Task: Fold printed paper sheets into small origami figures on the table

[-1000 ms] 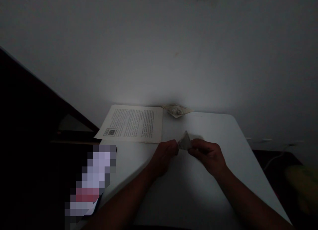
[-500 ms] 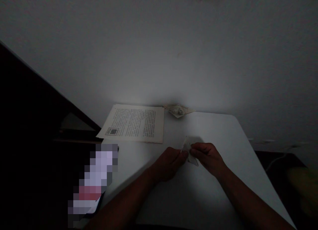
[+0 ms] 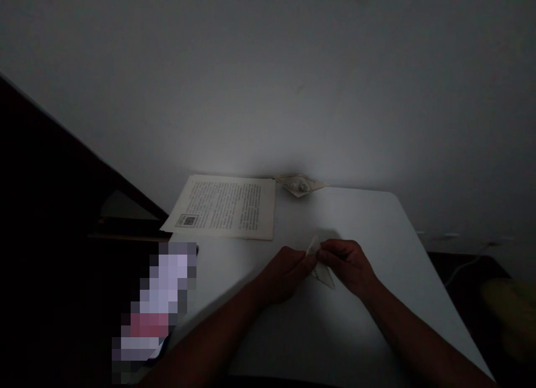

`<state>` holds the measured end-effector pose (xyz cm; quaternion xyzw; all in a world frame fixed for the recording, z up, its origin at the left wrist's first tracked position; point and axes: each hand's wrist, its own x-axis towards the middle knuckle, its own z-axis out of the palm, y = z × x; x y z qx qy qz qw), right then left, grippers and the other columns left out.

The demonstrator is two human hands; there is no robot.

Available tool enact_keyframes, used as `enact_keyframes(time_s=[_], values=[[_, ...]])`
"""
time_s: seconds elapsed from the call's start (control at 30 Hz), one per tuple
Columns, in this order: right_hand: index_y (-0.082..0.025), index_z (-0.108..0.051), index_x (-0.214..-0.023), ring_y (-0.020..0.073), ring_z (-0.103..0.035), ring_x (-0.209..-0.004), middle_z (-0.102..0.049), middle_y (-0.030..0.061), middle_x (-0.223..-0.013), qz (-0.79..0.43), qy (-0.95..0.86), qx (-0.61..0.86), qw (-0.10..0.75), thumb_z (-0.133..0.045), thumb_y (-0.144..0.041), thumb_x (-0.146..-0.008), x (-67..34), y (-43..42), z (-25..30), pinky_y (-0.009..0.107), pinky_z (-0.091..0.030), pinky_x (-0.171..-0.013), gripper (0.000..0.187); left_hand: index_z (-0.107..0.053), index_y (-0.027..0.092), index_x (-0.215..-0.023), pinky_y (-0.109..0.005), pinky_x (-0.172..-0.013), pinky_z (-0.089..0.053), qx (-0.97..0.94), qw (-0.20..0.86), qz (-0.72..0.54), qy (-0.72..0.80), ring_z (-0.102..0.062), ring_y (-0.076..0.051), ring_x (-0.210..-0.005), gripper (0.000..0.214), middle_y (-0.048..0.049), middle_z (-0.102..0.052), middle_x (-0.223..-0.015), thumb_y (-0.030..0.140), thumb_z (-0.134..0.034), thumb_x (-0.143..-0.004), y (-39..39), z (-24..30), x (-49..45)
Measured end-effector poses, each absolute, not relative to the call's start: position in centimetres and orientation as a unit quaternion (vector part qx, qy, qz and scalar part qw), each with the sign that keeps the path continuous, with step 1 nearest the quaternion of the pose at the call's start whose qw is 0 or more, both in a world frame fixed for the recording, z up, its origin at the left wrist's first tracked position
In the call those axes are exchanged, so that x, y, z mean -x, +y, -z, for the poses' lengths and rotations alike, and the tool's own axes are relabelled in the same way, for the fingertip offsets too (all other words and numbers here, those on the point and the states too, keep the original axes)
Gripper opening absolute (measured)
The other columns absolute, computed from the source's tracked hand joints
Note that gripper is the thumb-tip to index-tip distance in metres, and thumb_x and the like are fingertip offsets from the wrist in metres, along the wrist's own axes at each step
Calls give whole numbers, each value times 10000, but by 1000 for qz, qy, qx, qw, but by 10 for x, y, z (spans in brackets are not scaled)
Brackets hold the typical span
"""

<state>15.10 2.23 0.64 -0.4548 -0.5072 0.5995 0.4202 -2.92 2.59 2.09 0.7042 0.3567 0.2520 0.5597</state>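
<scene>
A small folded piece of paper (image 3: 324, 276) is pinched between my two hands above the white table. My left hand (image 3: 288, 271) grips it from the left, thumb on the near face. From the right, my right hand (image 3: 347, 262) holds its upper part between thumb and fingers, and the fingertips of both hands nearly meet. The lower corner of the paper points down toward me; its middle is partly hidden by the thumbs. Beyond the hands, a folded paper boat (image 3: 298, 186) stands at the table's back edge.
Printed sheets (image 3: 226, 206) lie at the table's back left, slightly over its left edge. A phone (image 3: 154, 304) with a blurred screen is at the left edge. The white table (image 3: 364, 215) meets a pale wall (image 3: 293, 86). A cable (image 3: 460, 269) runs at the right.
The folded paper has turned slightly in my fingers, its lower corner reaching further down. My right fingertips have shifted a little left, closer to the left thumb.
</scene>
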Motion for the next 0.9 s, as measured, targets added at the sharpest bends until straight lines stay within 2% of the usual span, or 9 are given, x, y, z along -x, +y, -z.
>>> enact_keyframes(time_s=[0.27, 0.5, 0.63, 0.77, 0.9], values=[[-165, -621, -594, 106, -445, -526, -517, -15, -545, -619, -515, 439, 400, -721, -397, -701, -150, 22, -3, 247, -365, -499, 274, -378, 169, -581, -230, -504, -235, -675, 596, -275, 336, -296, -80, -519, 431, 47, -297, -557, 459, -366, -900, 28, -16, 32], [-174, -595, -610, 99, -447, -503, -517, -28, -537, -614, -496, 441, 427, -763, -389, -643, -148, 24, -5, 236, -367, -470, 276, -366, 166, -547, -225, -486, -220, -681, 610, -268, 305, -285, -74, -503, 472, 44, -304, -540, 518, -407, -859, 28, -12, 29], [-175, -588, -618, 96, -456, -502, -523, -33, -537, -630, -501, 425, 413, -742, -384, -678, -148, 25, -3, 234, -375, -481, 267, -451, 146, -576, -224, -500, -235, -662, 617, -280, 319, -309, -79, -516, 456, 37, -334, -555, 491, -406, -871, 29, -10, 29], [-173, -592, -647, 91, -476, -502, -539, -34, -551, -647, -493, 411, 412, -733, -368, -694, -147, 25, -2, 229, -391, -487, 245, -605, 110, -679, -220, -506, -258, -659, 631, -277, 302, -336, -82, -503, 436, 36, -372, -540, 446, -405, -871, 29, -10, 30], [-160, -602, -660, 83, -478, -476, -548, -31, -552, -681, -495, 380, 383, -747, -380, -668, -149, 26, -4, 219, -380, -460, 264, -635, 107, -658, -221, -492, -241, -674, 622, -260, 301, -295, -77, -482, 468, 45, -334, -509, 477, -427, -855, 28, -9, 29]])
